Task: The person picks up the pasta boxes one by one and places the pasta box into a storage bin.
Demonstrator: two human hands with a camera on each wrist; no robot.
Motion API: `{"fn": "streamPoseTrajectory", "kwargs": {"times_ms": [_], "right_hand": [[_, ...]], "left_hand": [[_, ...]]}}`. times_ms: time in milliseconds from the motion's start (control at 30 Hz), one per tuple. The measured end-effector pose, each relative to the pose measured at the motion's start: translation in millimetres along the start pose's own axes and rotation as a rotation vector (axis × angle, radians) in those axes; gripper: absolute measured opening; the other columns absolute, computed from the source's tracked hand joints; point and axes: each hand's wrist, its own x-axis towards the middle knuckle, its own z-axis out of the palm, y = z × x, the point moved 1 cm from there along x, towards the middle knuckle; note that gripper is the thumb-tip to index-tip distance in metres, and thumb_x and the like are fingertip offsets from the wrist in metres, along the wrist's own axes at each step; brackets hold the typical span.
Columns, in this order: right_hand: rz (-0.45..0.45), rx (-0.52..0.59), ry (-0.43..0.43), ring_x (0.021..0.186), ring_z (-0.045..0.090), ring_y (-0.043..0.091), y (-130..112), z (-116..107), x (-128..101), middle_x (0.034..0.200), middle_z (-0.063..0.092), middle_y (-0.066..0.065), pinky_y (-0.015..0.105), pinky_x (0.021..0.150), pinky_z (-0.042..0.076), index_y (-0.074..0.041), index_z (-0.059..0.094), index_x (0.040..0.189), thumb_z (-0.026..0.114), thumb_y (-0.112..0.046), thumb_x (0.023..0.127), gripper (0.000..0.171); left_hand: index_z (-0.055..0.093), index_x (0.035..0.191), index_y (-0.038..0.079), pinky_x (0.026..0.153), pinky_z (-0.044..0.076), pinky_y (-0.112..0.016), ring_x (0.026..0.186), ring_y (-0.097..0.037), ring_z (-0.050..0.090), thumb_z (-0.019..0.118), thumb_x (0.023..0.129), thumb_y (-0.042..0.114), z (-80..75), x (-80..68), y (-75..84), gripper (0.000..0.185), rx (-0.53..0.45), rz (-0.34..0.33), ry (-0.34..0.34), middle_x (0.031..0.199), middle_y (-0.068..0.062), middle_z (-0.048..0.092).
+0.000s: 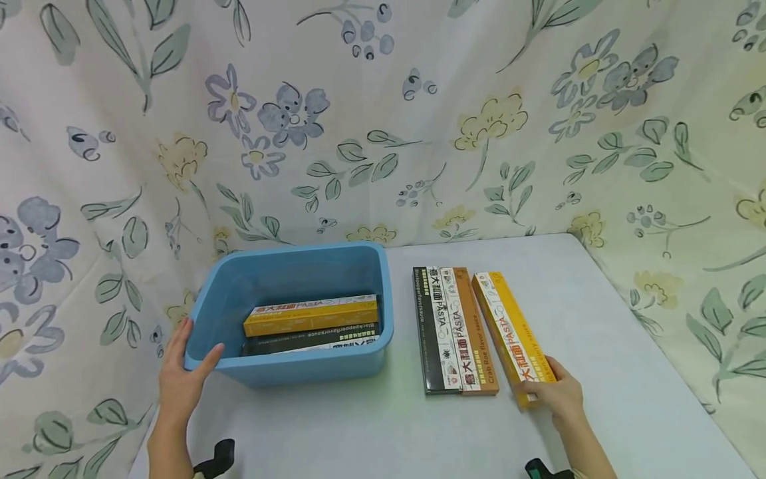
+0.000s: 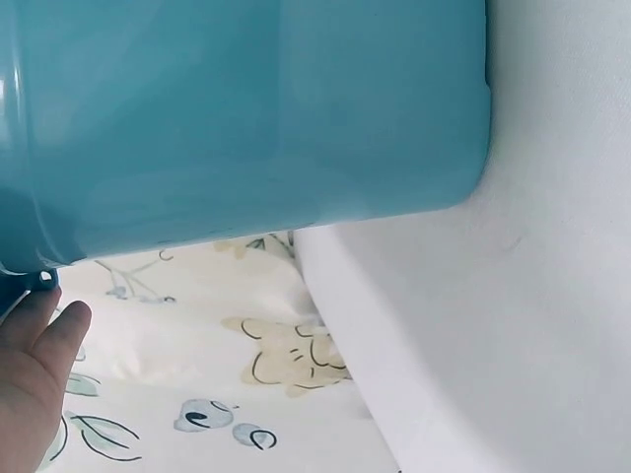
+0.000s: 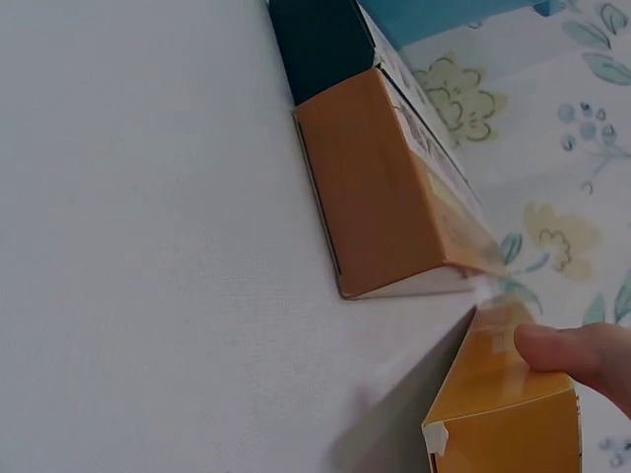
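Observation:
A blue plastic bin (image 1: 311,367) stands at the table's left and holds a yellow pasta box (image 1: 311,315) lying on a black one (image 1: 311,336). My left hand (image 1: 182,376) rests against the bin's near left corner, fingers straight along the outside and thumb on the front wall. In the left wrist view the bin's wall (image 2: 246,118) fills the top, with my left hand (image 2: 35,384) below it. To the right lie a black-and-white pasta box (image 1: 432,332) and a brown one (image 1: 475,332) side by side. My right hand (image 1: 556,396) grips the near end of another yellow pasta box (image 1: 505,322); a fingertip (image 3: 577,355) lies on that yellow box (image 3: 503,414).
The white table (image 1: 598,332) is backed and flanked by a flowered cloth (image 1: 419,133) hanging close to its far and side edges. In the right wrist view the brown box (image 3: 375,197) and black box (image 3: 320,44) lie just left of the yellow one.

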Motion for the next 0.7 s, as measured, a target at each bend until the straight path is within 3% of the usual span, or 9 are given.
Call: {"fn": "streamPoseTrajectory", "kwargs": {"times_ms": [233,433,700], "right_hand": [[0.047,0.105,-0.057,0.135,0.021,0.047,0.0,-5.9,3.6,0.151,0.022,0.033,0.068,0.108,0.014,0.004,0.016,0.152,0.080,-0.007,0.070,0.105],[0.075,0.166,-0.024,0.130,0.028,0.042,1.3,-6.4,3.1,0.147,0.031,0.030,0.068,0.108,0.015,0.003,0.023,0.151,0.083,-0.003,0.063,0.107],[0.062,0.181,-0.066,0.128,0.025,0.039,-11.9,-13.1,-3.4,0.152,0.022,0.030,0.068,0.108,0.012,-0.001,0.017,0.154,0.080,-0.003,0.069,0.106]], "left_hand": [[0.022,0.156,0.015,0.103,0.013,-0.075,0.146,-0.040,0.009,0.066,0.090,0.029,0.3,0.3,0.9,0.080,-0.008,0.006,-0.005,0.162,-0.011,0.015],[0.022,0.156,0.015,0.103,0.013,-0.075,0.146,-0.040,0.009,0.066,0.090,0.029,0.0,0.0,1.1,0.081,-0.012,0.008,-0.006,0.162,-0.011,0.015],[0.022,0.156,0.014,0.106,0.012,-0.073,0.146,-0.040,0.010,0.066,0.090,0.027,-1.8,-1.3,2.9,0.080,-0.033,0.029,-0.008,0.161,-0.011,0.016]]}}
